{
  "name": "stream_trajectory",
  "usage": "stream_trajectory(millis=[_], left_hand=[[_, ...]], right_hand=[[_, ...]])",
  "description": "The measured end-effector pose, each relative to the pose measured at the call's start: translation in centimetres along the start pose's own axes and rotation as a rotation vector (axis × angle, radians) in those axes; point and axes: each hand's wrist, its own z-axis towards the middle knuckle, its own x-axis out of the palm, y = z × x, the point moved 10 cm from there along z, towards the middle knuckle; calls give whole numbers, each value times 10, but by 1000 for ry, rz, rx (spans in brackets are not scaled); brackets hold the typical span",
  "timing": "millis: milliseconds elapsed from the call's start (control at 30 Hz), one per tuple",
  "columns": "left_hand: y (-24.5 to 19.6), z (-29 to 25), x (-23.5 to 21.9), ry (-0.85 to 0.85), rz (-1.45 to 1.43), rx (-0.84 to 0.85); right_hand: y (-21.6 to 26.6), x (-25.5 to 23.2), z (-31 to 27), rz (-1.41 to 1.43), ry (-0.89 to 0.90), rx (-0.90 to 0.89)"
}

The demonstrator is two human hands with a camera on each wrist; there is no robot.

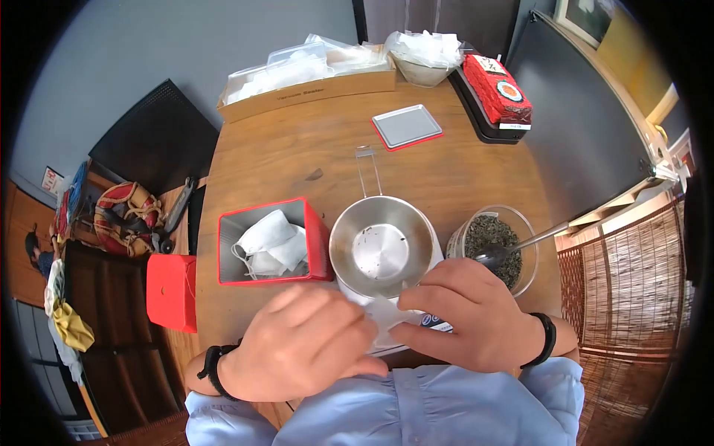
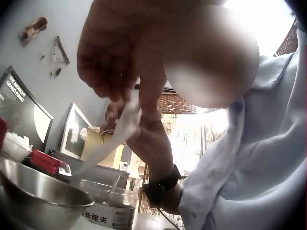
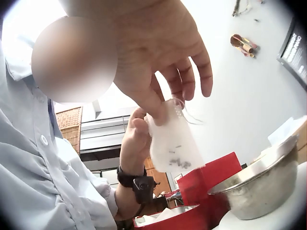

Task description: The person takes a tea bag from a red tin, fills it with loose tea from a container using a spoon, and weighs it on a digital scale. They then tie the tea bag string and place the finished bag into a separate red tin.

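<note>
Gray wall (image 1: 275, 30) stands behind a brown wooden table (image 1: 282, 163). At the far edge sit a long cardboard box (image 1: 312, 95) full of clear plastic, a bowl (image 1: 422, 73) with more plastic in it, and a shiny red packet (image 1: 500, 89) on a black tray (image 1: 476, 111). Closer in lies a small gray tray (image 1: 407, 125) with red under its edge.

Near the person, a metal pan (image 1: 381, 249) sits on a white scale (image 1: 357, 293), its handle pointing away. Just a few dark bits lie in the pan. To its left is a red box (image 1: 318, 241) with white bags (image 1: 271, 241) inside. To its right is a clear jar (image 1: 529, 264) of dry dark leaves (image 1: 487, 230), with a metal spoon (image 1: 532, 239) resting in it.

One small white bag (image 3: 175, 139) is up between the two hands, just on the person's side of the pan. Dark bits show through its bottom, and a thin string loops at its top. The left hand (image 1: 305, 338) and the right hand (image 1: 472, 316) both pinch this bag near the top.
</note>
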Motion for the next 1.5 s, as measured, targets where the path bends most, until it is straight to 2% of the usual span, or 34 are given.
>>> stream_trajectory(millis=[33,67,133,167,233,300,367,433,467,533,567,633,733,900,1067,1100,1167,1267,1333,1400,1467,1500], left_hand=[[7,3,-2,-44,-91,-65],[7,7,-1,-42,-97,-59],[13,16,19,115,-315,-126],[12,19,23,117,-318,-122],[11,21,43,227,-458,-126],[10,19,53,257,-510,-116],[10,19,58,291,-563,-107],[23,11,78,454,-585,-282],[22,14,80,460,-585,-279],[14,30,69,292,-618,-133],[13,33,72,297,-619,-130],[13,32,91,415,-896,-250],[8,36,95,424,-1029,-212],[9,46,93,404,-924,-205],[10,59,94,383,-837,-192],[9,62,92,376,-744,-174],[7,67,93,373,-653,-156],[8,74,95,335,-622,-178],[11,77,91,249,-530,-174],[13,85,90,267,-441,-189],[14,91,91,288,-353,-206],[18,93,88,263,-275,-237]], right_hand=[[-2,-2,-2,25,-5,9],[-3,-3,-3,52,-9,18],[-4,-6,-6,67,-37,14],[-4,-9,-7,86,-67,3],[-1,-13,-8,67,-91,-18],[0,-17,-10,48,-115,-40],[-9,-21,-12,34,-126,29],[-12,-20,-17,18,-125,31],[-13,-20,-20,4,-121,29],[-15,-25,-23,-2,-153,16],[-14,-28,-24,-5,-182,-2],[-15,-32,-27,3,-214,-13],[-15,-39,-31,-5,-262,-37],[-22,-49,-38,-23,-264,-29],[-30,-47,-51,-60,-168,-12],[-32,-50,-51,-59,-170,-10],[-47,-50,-50,-49,-93,107],[-60,-51,-50,-12,-94,149],[-65,-56,-50,11,-109,154],[-71,-63,-54,43,-120,165],[-89,-74,-65,-50,-89,268],[-92,-79,-70,-139,45,197]])
